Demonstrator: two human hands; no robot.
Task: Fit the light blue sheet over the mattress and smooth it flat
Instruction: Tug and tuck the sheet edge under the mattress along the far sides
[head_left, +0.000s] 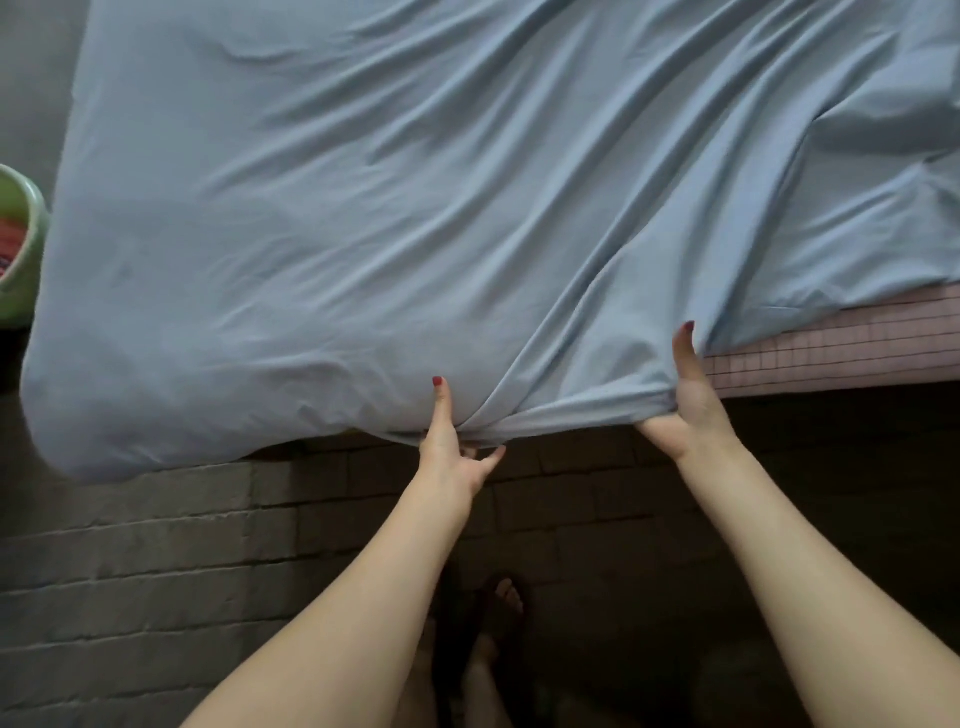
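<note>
1. The light blue sheet (415, 208) lies over most of the mattress (857, 348), creased in long diagonal folds; at the near right the pink checked side of the mattress is bare
2. The left hand (449, 447) pinches the near hem, thumb up against the cloth and fingers curled under the gathered edge
3. The right hand (693, 395) grips the same hem farther right, thumb raised along the fold, fingers hidden beneath the cloth
4. To do this step well, draw the hem down and towards the right, so it slides over the bare near-right edge
5. Keep both grips low and pull evenly, or the folds will bunch between the hands
6. Tuck first, smooth the diagonal creases afterwards
</note>
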